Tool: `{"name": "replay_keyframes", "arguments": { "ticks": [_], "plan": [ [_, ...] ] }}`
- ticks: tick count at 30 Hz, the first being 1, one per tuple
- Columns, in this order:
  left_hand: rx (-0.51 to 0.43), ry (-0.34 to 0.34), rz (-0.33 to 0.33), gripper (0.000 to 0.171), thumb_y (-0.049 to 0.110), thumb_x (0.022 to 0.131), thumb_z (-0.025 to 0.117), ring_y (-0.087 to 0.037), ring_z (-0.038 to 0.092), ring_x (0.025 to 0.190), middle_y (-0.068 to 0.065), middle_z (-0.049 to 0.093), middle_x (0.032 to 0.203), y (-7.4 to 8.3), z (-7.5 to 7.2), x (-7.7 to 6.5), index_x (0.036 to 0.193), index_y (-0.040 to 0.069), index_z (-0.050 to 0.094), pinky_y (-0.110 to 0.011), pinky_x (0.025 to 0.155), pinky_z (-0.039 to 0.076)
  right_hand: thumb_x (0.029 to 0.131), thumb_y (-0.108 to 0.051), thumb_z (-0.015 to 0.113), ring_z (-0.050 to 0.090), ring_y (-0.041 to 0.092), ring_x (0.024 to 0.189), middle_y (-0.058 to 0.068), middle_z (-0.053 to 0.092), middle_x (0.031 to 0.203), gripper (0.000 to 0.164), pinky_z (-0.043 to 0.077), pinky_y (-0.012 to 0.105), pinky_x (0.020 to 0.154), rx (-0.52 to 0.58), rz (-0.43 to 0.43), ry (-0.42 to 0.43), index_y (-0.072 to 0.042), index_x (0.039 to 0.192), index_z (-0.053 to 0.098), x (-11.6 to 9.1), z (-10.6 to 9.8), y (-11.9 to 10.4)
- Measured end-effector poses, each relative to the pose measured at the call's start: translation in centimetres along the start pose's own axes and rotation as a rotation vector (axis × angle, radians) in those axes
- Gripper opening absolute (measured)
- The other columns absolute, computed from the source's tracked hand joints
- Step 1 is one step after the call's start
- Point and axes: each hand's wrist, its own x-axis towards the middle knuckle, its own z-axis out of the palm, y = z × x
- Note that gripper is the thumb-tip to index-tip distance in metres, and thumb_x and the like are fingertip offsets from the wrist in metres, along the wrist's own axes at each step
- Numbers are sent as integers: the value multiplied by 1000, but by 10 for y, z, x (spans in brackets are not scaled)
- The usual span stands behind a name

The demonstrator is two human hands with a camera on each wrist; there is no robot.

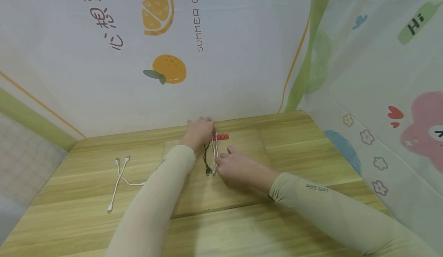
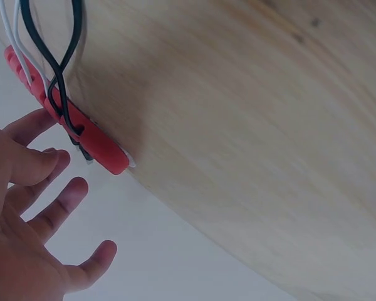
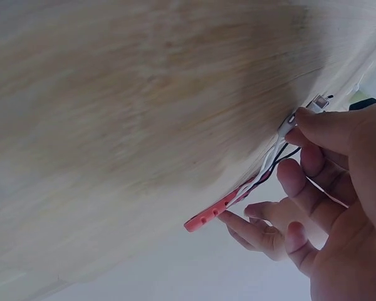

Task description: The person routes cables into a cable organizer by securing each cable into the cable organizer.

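A red cable clip [image 1: 222,137] lies near the far edge of the wooden board [image 1: 238,195]. A black cable [image 2: 57,75] and a white cable [image 2: 25,47] run through its slots. My left hand [image 1: 202,131] is at the clip, with the index finger touching its back side and the other fingers loosely bent and spread in the left wrist view. My right hand [image 1: 235,166] pinches the white cable's plug [image 3: 287,125] between thumb and index finger, nearer to me than the clip. The black cable's plugs [image 1: 208,171] lie on the board beside it.
Another white cable [image 1: 119,178] with several plugs lies on the table [image 1: 69,195] left of the board, partly hidden by my left sleeve. A printed cloth [image 1: 238,65] hangs behind the table, and another cloth [image 1: 367,95] stands along the right side.
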Motion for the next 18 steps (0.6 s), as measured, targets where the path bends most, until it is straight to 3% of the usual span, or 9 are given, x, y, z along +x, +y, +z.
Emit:
{"name": "replay_keyframes", "arguments": {
  "ticks": [12,18],
  "plan": [
    [-15,7,31,34,14,108,57,-38,47,147,-7,57,152,0,-3,-3,133,25,75,-82,121,24,99,-24,68,68,17,101,-2,71,111,16,53,47,98,29,10,-7,-17,108,80,0,-2,2],
    [-14,18,28,34,19,108,55,-39,48,147,-9,57,153,0,-9,-7,135,24,74,-82,121,25,100,-25,67,66,17,96,-1,70,110,18,50,41,90,27,17,-8,-17,109,79,1,-2,2]
  ]
}}
